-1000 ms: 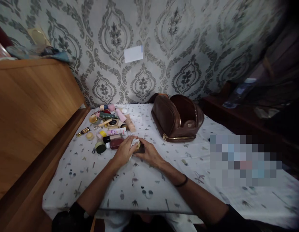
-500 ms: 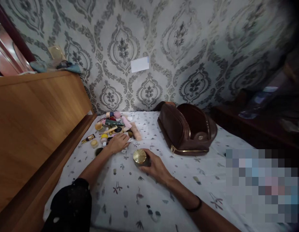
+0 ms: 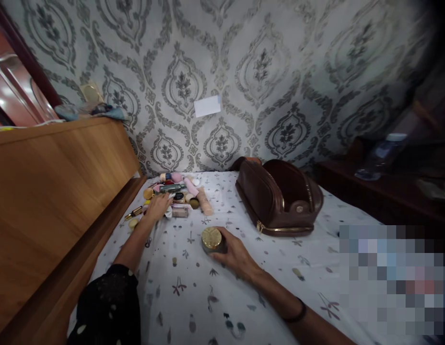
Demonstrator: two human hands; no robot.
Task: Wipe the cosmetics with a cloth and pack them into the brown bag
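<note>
My right hand (image 3: 237, 256) is wrapped round a dark jar with a shiny gold lid (image 3: 212, 238), upright at the bedsheet. My left hand (image 3: 159, 206) lies over the pile of cosmetics at the left, fingers stretched out, palm down. By its fingertips shows a crumpled white piece (image 3: 168, 213), perhaps tissue. Around that hand are a dark green tube (image 3: 171, 188), a pink tube (image 3: 191, 186), a beige tube (image 3: 204, 201), a small clear-pink bottle (image 3: 180, 212), a gold-and-black lipstick tube (image 3: 134, 213) and a small cream pot (image 3: 133, 224).
A brown toiletry bag (image 3: 260, 196) stands with its top unzipped on the patterned sheet (image 3: 193, 287). A wooden panel (image 3: 64, 191) borders the left side, a papered wall (image 3: 222, 62) the back. At right a plastic bottle (image 3: 382, 155) stands on a dark surface.
My left hand has moved left over the cosmetics, uncovering the clear-pink bottle. The jar stays in my right hand, nearly in place. The view has tilted up slightly.
</note>
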